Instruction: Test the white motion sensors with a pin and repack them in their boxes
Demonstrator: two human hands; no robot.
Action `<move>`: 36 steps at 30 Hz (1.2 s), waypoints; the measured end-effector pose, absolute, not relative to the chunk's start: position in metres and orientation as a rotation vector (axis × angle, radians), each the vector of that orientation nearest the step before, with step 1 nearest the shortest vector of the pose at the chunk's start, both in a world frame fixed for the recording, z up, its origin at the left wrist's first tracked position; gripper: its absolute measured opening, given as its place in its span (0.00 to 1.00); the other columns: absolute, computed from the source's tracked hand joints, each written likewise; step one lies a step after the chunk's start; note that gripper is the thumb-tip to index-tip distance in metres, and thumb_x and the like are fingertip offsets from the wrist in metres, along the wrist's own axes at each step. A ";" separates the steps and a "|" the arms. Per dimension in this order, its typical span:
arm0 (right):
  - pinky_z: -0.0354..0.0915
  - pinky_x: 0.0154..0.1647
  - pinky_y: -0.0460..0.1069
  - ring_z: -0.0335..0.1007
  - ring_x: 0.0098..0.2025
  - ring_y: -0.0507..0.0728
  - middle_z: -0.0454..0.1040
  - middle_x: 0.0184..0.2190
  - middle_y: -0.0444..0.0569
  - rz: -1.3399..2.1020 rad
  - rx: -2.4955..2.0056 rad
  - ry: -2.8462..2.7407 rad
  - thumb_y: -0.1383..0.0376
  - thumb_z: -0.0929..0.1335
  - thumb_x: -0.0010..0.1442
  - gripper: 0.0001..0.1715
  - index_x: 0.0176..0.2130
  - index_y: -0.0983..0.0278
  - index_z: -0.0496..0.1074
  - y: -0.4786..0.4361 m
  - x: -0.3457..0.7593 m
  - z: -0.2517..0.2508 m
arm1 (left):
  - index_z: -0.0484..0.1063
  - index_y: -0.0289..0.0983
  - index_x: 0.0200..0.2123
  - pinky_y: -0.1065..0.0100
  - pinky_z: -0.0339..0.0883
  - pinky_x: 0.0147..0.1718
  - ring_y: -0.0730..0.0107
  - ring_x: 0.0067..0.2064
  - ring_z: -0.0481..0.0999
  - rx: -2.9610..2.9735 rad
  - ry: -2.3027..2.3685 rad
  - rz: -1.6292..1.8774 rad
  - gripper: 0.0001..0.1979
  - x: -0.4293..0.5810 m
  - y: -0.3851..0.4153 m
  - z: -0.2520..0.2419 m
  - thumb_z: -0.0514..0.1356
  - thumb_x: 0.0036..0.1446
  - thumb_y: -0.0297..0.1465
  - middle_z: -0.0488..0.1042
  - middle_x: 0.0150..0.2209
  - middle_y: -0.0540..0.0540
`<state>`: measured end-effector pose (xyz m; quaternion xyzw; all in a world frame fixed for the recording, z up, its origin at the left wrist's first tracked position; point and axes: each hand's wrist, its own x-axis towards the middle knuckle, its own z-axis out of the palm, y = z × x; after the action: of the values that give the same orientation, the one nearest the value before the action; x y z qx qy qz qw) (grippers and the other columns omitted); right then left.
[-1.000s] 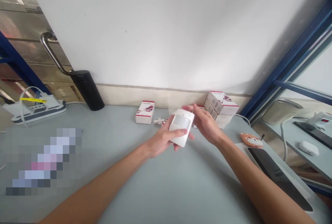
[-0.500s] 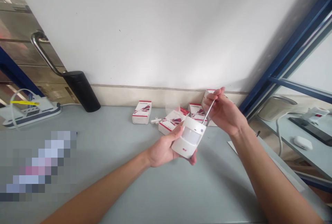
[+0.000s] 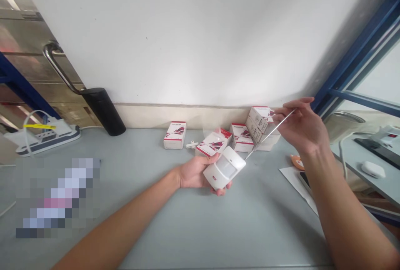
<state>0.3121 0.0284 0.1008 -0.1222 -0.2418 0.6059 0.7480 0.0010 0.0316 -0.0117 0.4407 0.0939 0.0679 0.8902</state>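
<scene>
A white motion sensor (image 3: 223, 168) with a frosted lens lies tilted in my left hand (image 3: 196, 173), thumb on its face and fingers curled beneath. From its upper right corner a thin metal antenna (image 3: 265, 138) slants up to the right. My right hand (image 3: 304, 127) pinches the antenna's far end between thumb and fingers. Just behind the sensor lies a red-and-white box (image 3: 212, 144) with clear plastic film (image 3: 212, 126) rising from it.
More boxes stand along the wall: one (image 3: 175, 134) alone, others stacked (image 3: 261, 113) at right. Small white parts (image 3: 191, 144) lie between. A black cylinder (image 3: 103, 111) and power strip (image 3: 50, 141) are left. White paper (image 3: 295, 184) and an orange object (image 3: 296, 161) sit by my right forearm.
My right hand has moved up and right, and the antenna shows much longer. The sensor has turned clockwise in my left hand. The view has shifted slightly.
</scene>
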 end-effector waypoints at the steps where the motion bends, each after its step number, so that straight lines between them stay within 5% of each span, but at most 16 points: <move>1: 0.58 0.23 0.47 0.56 0.23 0.51 0.71 0.22 0.35 1.321 -0.229 -0.517 0.68 0.70 0.71 0.14 0.32 0.54 0.74 0.028 0.315 0.101 | 0.70 0.36 0.57 0.59 0.57 0.38 0.58 0.33 0.76 0.898 0.194 0.117 0.33 0.000 0.032 -0.013 0.51 0.67 0.58 0.78 0.42 0.38; 10: 0.52 0.23 0.48 0.54 0.21 0.51 0.72 0.20 0.36 1.208 -0.102 -0.465 0.72 0.67 0.72 0.19 0.31 0.56 0.76 0.019 0.341 0.105 | 0.69 0.40 0.55 0.58 0.58 0.37 0.55 0.31 0.76 0.813 0.157 -0.001 0.36 0.002 0.033 -0.007 0.44 0.65 0.63 0.79 0.40 0.36; 15: 0.50 0.21 0.47 0.52 0.20 0.50 0.69 0.21 0.36 1.165 -0.207 -0.449 0.60 0.70 0.73 0.10 0.36 0.55 0.78 0.031 0.340 0.089 | 0.72 0.34 0.56 0.60 0.62 0.33 0.53 0.36 0.80 0.897 0.214 0.024 0.34 0.005 0.031 -0.018 0.46 0.69 0.56 0.79 0.44 0.34; 20: 0.50 0.21 0.47 0.51 0.20 0.50 0.67 0.21 0.36 1.164 -0.245 -0.436 0.57 0.72 0.70 0.11 0.35 0.56 0.77 0.037 0.343 0.079 | 0.73 0.36 0.58 0.59 0.68 0.36 0.52 0.37 0.82 0.985 0.262 0.054 0.39 0.008 0.023 -0.015 0.43 0.68 0.61 0.80 0.46 0.36; 28: 0.50 0.20 0.46 0.49 0.21 0.50 0.64 0.22 0.35 1.129 -0.235 -0.587 0.60 0.77 0.64 0.08 0.34 0.56 0.77 0.026 0.348 0.092 | 0.67 0.35 0.65 0.56 0.70 0.38 0.49 0.41 0.83 1.024 0.183 0.006 0.31 0.010 0.019 -0.005 0.43 0.72 0.48 0.80 0.52 0.30; 36: 0.51 0.18 0.45 0.50 0.20 0.50 0.65 0.22 0.36 1.123 -0.245 -0.528 0.58 0.71 0.71 0.12 0.34 0.56 0.76 0.027 0.356 0.090 | 0.65 0.35 0.65 0.62 0.68 0.31 0.52 0.38 0.81 1.021 0.217 0.162 0.28 0.012 0.017 -0.012 0.52 0.67 0.41 0.80 0.49 0.32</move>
<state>0.3557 0.0269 0.0905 -0.1147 -0.2468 0.5248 0.8065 0.0123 0.0174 -0.0118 0.4872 0.1035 0.0772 0.8637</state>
